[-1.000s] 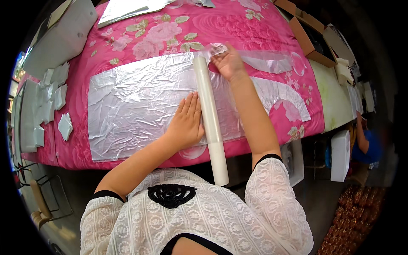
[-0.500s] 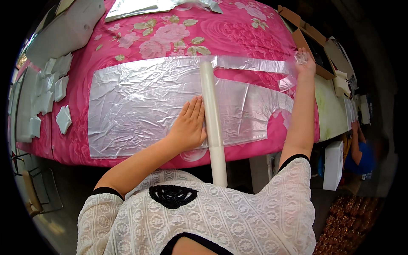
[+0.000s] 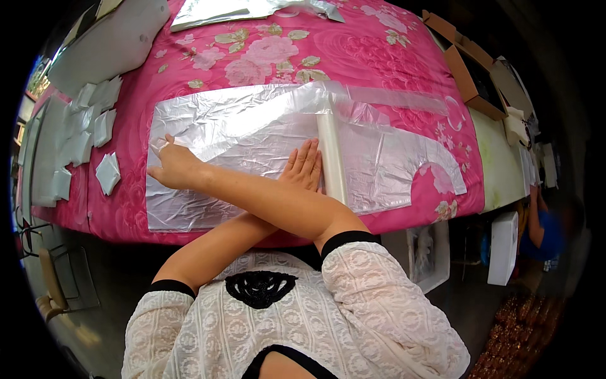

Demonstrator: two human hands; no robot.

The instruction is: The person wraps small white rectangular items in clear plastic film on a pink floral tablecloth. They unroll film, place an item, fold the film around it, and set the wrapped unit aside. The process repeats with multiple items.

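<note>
Watching from afar, I logged the right hand (image 3: 175, 164) over the left end of a plastic sheet (image 3: 170, 210), its forearm crossed above the left one. It seemed to pinch the tip of a shiny plastic strip (image 3: 271, 115), which slanted toward the top of a pale tube (image 3: 332, 151). The left hand (image 3: 304, 165) lay flat, fingers straight, against the tube's left side. Sheet spread under the tube on a pink floral tablecloth (image 3: 278, 57), curved cutout at right. Folded white packets (image 3: 108, 174) lay left of the sheet; a cardboard box (image 3: 470, 85) stood toward the far right.
</note>
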